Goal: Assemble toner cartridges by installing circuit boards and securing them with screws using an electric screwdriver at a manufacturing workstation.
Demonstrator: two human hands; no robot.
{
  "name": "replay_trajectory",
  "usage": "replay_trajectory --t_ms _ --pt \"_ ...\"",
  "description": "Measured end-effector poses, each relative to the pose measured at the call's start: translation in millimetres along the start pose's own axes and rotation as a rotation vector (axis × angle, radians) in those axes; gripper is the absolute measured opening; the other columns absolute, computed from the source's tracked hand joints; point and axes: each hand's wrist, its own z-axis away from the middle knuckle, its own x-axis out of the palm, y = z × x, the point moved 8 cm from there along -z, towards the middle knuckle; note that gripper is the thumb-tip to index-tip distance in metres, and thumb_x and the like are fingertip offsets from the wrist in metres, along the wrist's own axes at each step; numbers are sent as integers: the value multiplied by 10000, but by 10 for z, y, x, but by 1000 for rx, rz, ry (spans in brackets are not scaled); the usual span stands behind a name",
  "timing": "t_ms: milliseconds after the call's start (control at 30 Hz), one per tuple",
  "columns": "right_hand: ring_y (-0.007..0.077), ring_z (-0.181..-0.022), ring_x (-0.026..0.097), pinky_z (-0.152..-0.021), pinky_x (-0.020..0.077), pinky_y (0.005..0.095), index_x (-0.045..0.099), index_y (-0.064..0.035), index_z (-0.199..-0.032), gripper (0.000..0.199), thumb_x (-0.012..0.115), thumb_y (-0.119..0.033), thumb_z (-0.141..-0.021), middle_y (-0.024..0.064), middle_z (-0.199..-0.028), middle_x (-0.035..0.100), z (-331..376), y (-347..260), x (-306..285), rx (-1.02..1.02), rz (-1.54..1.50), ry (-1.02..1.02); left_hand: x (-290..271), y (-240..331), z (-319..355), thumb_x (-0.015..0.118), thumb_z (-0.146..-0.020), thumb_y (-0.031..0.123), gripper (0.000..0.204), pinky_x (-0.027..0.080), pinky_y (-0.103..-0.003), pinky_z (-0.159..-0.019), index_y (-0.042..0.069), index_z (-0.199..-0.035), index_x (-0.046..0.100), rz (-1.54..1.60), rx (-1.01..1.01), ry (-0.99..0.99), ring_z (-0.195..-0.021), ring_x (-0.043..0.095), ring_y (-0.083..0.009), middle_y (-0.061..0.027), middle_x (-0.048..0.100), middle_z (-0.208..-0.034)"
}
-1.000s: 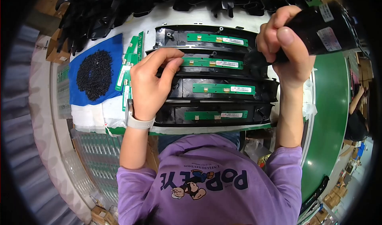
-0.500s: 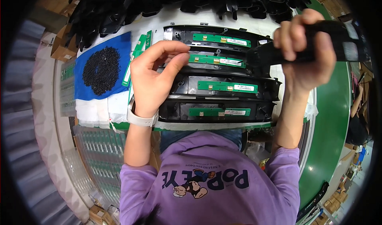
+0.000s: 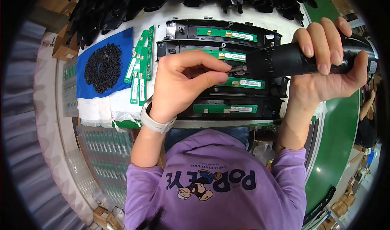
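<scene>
My right hand (image 3: pixel 325 55) is wrapped round a black electric screwdriver (image 3: pixel 272 61), held sideways with its metal bit (image 3: pixel 240 70) pointing left. At the bit's tip, the thumb and forefinger of my left hand (image 3: pixel 178 81) are pinched together; whatever small thing they hold is hidden. Beneath both hands lie several long black plastic housings (image 3: pixel 266 109) in a stack of rows. Each carries a narrow green circuit board, such as the nearest board (image 3: pixel 221 108) and the farthest board (image 3: pixel 225 34). My left hand partly covers the middle two.
Left of the housings, loose green circuit boards (image 3: pixel 142 73) lie on the white table cover (image 3: pixel 94 111). A heap of tiny black screws (image 3: pixel 103 65) rests on a blue cloth (image 3: pixel 125 45). Many black plastic parts (image 3: pixel 122 10) are piled along the far edge. A green surface (image 3: pixel 337 136) runs at right.
My left hand has moved right, to the screwdriver's bit, and its fingers have closed into a pinch. The screwdriver has turned level and shifted slightly, with my right hand's grip changed around it.
</scene>
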Motion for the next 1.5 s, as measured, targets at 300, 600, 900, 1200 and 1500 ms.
replay_trajectory --t_ms 300,600,900,1200,1500 --pt "104 -515 460 -636 370 286 487 -52 -964 370 700 -257 -740 -22 -643 484 21 -14 11 -38 -39 25 62 -74 -45 652 -811 -69 86 563 -242 -599 -46 -888 620 222 -156 -38 -662 685 -188 -147 672 -779" --pt "92 -490 471 -611 374 272 483 -43 -978 377 702 -250 -750 -30 -643 499 26 -109 6 15 22 24 361 -13 -6 738 -698 6 650 443 -328 -930 18 -1280 448 226 -73 -216 -1075 589 -215 -108 601 -1164" --pt "67 -433 437 -468 380 230 441 -64 -1062 479 655 -404 -800 -35 -644 482 145 108 4 149 554 -221 466 -12 260 742 -722 328 374 272 -621 -1013 129 -1027 657 -1223 331 -302 -1277 414 -291 -43 511 -1314" --pt "89 -436 435 -473 378 242 451 -47 -999 424 688 -346 -815 -4 -615 478 193 294 -103 249 689 -53 430 -101 249 695 -790 245 225 281 -624 -1011 122 -978 675 -1126 299 -286 -1284 411 -283 -44 505 -1317" --pt "83 -427 410 -418 333 217 435 -61 -914 404 723 -317 -795 1 -599 467 123 503 47 342 657 -119 458 -94 239 677 -808 218 194 310 -605 -1007 114 -970 663 -1166 294 -312 -1283 411 -280 -53 493 -1322"
